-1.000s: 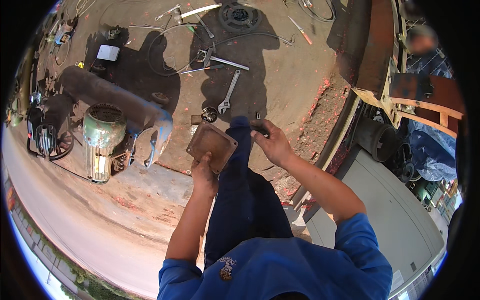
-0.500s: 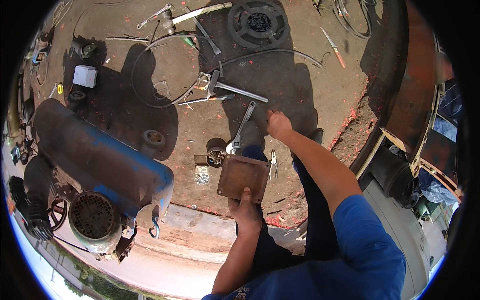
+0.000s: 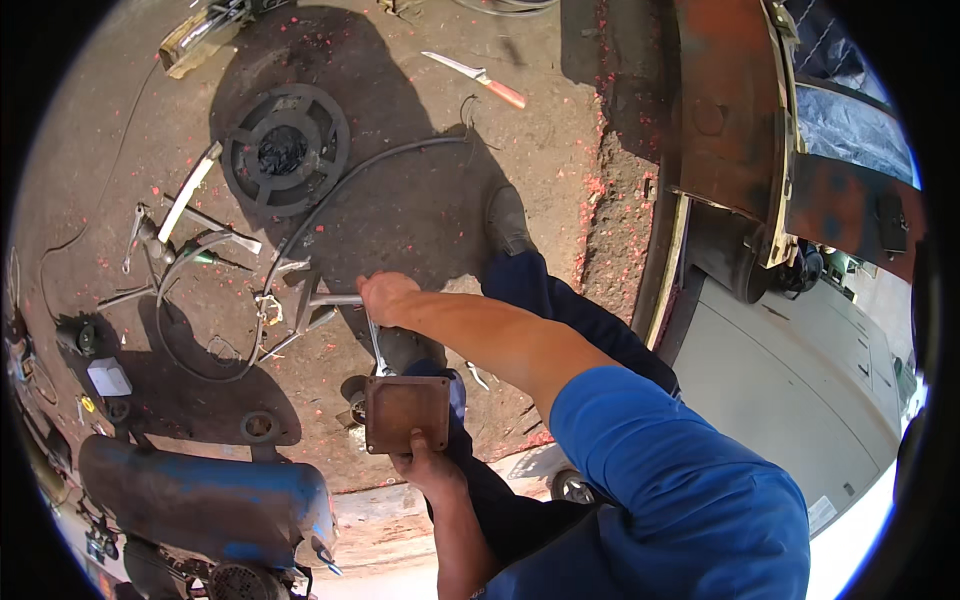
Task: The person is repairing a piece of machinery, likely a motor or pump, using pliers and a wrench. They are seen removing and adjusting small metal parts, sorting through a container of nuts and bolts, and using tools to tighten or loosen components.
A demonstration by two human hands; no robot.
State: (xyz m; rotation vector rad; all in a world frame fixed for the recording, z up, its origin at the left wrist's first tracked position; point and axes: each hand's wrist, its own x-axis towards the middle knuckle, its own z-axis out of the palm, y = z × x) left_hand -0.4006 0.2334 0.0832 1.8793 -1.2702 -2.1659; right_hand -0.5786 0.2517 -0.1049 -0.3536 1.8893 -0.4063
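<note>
My left hand point(image 3: 432, 468) holds a square, rusty brown metal cover point(image 3: 408, 412) with holes at its corners, the thumb pressed on its near edge. My right hand point(image 3: 388, 298) is closed at the handle end of a hammer point(image 3: 336, 299) lying on the ground; its fingertips are partly hidden. Just below that hand lies an adjustable wrench point(image 3: 378, 348), partly hidden by the cover. Pliers point(image 3: 478, 377) lie to the right of the cover. A round can point(image 3: 356, 398) shows in part at the cover's left edge.
Far left of centre are a spoked metal wheel point(image 3: 335, 150), a white-handled hammer point(image 3: 190, 190) and a curved hose point(image 3: 330, 192). A knife point(image 3: 490, 83) lies farther off. A blue tank point(image 3: 200, 500) stands near left, a white vehicle point(image 3: 790, 390) right.
My view has swung to the right. My right hand has reached forward and left to the hammer's handle. The cover stays in my left hand, and my right leg has stepped outward.
</note>
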